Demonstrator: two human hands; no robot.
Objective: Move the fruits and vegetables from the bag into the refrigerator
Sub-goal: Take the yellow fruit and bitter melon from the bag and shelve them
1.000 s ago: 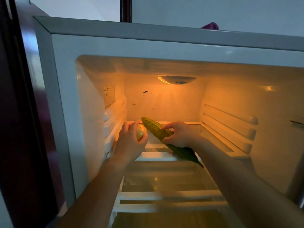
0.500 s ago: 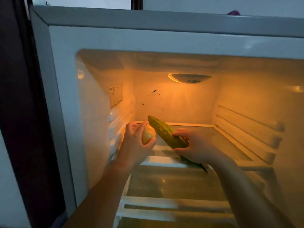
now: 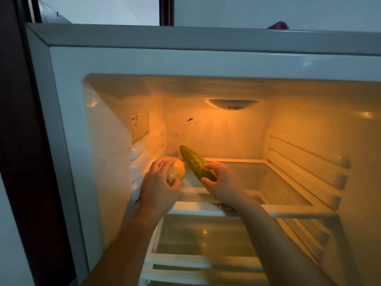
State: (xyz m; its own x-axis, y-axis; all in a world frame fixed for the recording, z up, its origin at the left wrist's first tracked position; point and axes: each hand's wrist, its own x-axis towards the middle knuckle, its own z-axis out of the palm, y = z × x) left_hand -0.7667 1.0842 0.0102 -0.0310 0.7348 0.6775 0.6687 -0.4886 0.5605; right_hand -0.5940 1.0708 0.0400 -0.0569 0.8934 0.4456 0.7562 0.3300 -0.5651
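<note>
Both hands reached deeper over the refrigerator's [image 3: 144, 60] upper glass shelf [image 3: 272, 182] than half a second earlier. Left hand [image 3: 158, 188] curled round a yellowish round fruit [image 3: 177, 170] at the shelf's left side. Right hand [image 3: 223, 182] pinched a bumpy green gourd [image 3: 192, 161] near mid-length, tip raised rearward. Gourd judged stiff, light, grippy (mid-body hold suits); fruit smooth, probably bruisable.

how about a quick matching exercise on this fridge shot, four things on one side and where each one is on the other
Things:
1. round yellow fruit
2. bumpy green gourd
3. lamp
4. label

Places:
a. on the left inner wall
b. held in the right hand
c. high up at the back
d. held in the left hand

Pairs: 1-d, 2-b, 3-c, 4-a
</note>
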